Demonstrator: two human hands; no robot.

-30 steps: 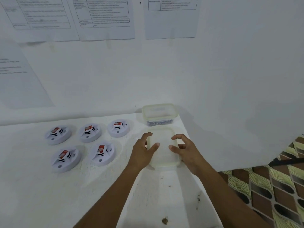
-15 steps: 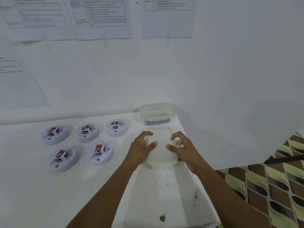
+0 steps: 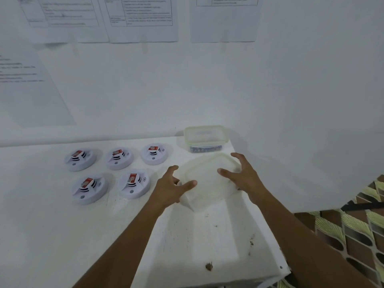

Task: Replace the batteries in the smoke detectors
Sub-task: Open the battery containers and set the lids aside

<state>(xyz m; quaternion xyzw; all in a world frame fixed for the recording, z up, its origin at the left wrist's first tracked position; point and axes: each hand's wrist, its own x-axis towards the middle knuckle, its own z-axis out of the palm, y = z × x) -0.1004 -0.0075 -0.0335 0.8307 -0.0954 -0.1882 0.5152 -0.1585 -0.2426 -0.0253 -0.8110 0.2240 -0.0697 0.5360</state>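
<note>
- I have the left hand (image 3: pixel 172 187) and the right hand (image 3: pixel 246 177) on opposite sides of a translucent plastic container (image 3: pixel 207 181) at the right end of the white bench (image 3: pixel 62 235).
- Fingers of both hands are spread and curled around the container's edges; the container appears blurred and tilted, with its near corner low.
- Left of the hands I see five white smoke detectors (image 3: pixel 134 185) in two rows: two near, three far. Each carries a red-and-white label on top.
- Behind the held container stands a second lidded container (image 3: pixel 205 136) against the wall, with small dark batteries (image 3: pixel 204 149) visible at its bottom.
- Printed sheets (image 3: pixel 143 17) hang on the wall above.
</note>
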